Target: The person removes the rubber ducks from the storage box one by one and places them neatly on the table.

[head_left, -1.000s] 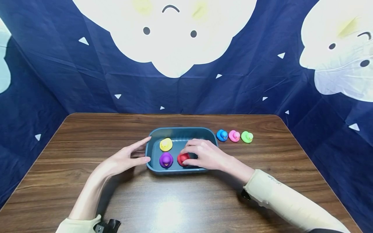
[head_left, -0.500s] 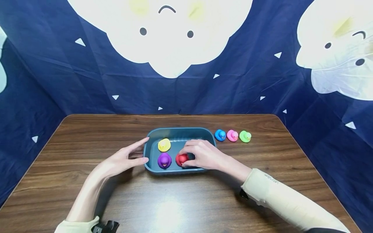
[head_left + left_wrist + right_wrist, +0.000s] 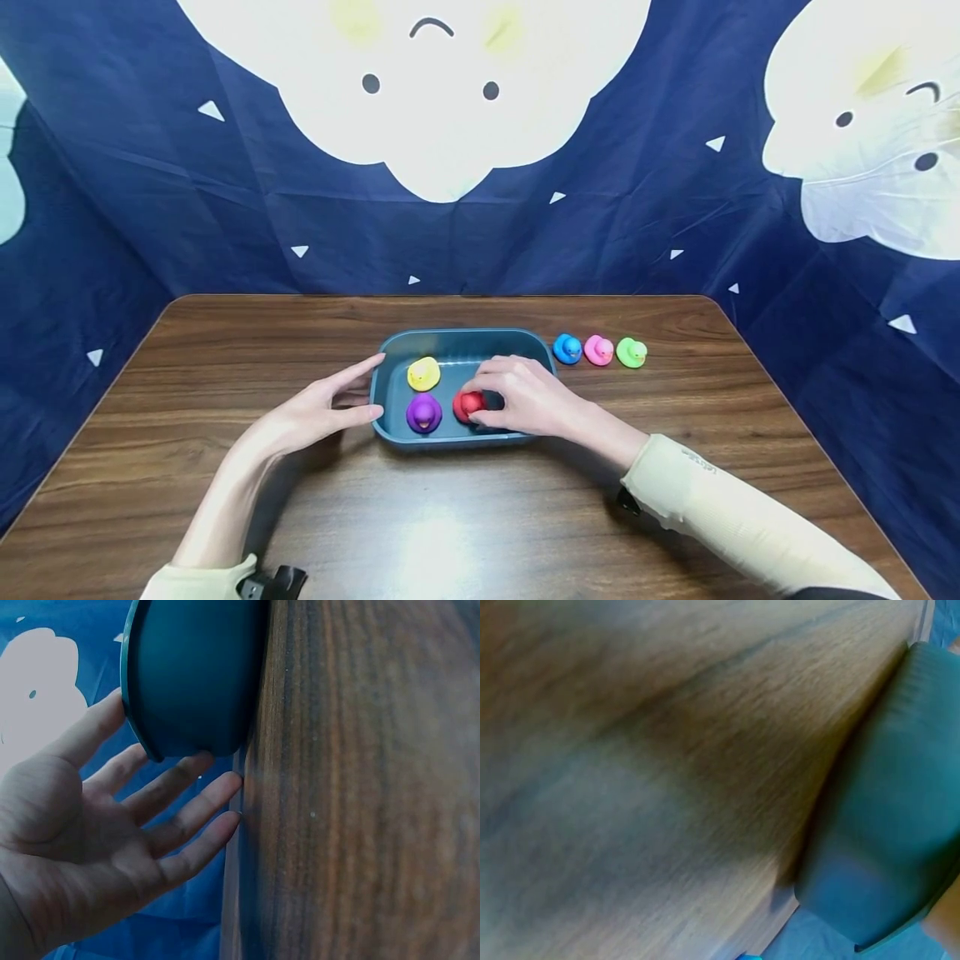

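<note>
A blue-green tray [image 3: 465,342] stands on the wooden table, its outer wall also filling part of the right wrist view. My right hand [image 3: 528,398] reaches over its right side and pinches a red rubber duck [image 3: 468,403] between thumb and fingers at the tray's floor. To the left of it inside the tray sit a purple rubber duck [image 3: 423,413] and, behind that, a yellow rubber duck [image 3: 423,373]. At the tray's left end, my left hand [image 3: 318,412] has its fingers spread and extended; in the left wrist view the thumb meets the rim [image 3: 129,675].
Outside the tray, near its back right corner, a blue duck [image 3: 567,348], a pink duck [image 3: 598,350] and a green duck [image 3: 632,352] line up in a row. A dark blue cloth [image 3: 450,242] with white clouds hangs behind the table [image 3: 262,333].
The head view has shifted slightly. My left hand stays at the tray's end and my right hand keeps its pinch on the red rubber duck.
</note>
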Motion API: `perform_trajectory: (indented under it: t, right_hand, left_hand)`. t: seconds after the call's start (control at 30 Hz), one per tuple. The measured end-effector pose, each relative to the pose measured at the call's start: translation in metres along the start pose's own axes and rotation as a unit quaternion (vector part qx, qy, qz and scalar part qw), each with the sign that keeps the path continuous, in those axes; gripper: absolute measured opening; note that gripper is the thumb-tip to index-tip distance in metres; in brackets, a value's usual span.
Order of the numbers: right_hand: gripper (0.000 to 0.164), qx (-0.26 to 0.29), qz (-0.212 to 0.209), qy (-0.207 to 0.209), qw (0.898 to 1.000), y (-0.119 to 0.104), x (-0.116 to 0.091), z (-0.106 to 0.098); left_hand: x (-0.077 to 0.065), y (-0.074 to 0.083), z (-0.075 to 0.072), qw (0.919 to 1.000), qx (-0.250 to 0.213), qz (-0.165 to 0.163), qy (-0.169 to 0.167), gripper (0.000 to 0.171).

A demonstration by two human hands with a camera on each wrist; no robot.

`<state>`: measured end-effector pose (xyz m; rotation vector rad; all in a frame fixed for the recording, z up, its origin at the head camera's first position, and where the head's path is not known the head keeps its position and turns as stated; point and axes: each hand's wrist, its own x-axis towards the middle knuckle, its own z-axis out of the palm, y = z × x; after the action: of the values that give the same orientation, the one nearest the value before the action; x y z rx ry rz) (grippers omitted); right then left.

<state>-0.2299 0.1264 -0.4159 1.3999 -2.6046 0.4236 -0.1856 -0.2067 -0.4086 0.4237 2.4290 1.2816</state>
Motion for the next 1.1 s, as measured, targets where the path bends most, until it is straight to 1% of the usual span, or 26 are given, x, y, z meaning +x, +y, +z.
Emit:
perform_trajectory:
  t: [0.23, 0.4, 0.57, 0.8, 1.1]
  right_hand:
    - [0.031, 0.003, -0.003, 0.026, 1.0, 0.003, -0.002, -0.003]
    - [0.031, 0.007, -0.003, 0.044, 0.999, 0.004, -0.002, -0.011]
    - [0.033, 0.004, 0.008, 0.05, 0.999, 0.005, -0.004, -0.023]
    - [0.037, 0.014, 0.01, 0.054, 0.998, 0.01, -0.011, -0.036]
    - [0.03, -0.006, 0.0, 0.08, 0.997, 0.017, -0.023, -0.048]
  left_hand:
    - [0.002, 0.0, 0.0, 1.0, 0.0, 0.002, -0.002, 0.081]
    - [0.002, 0.0, 0.0, 1.0, -0.001, 0.002, -0.002, 0.081]
    - [0.001, 0.001, 0.0, 1.0, -0.003, 0.004, -0.001, 0.08]
    - [0.001, 0.001, 0.0, 1.0, -0.001, 0.001, -0.003, 0.08]
    - [0.0, 0.001, 0.0, 1.0, 0.001, 0.001, -0.003, 0.08]
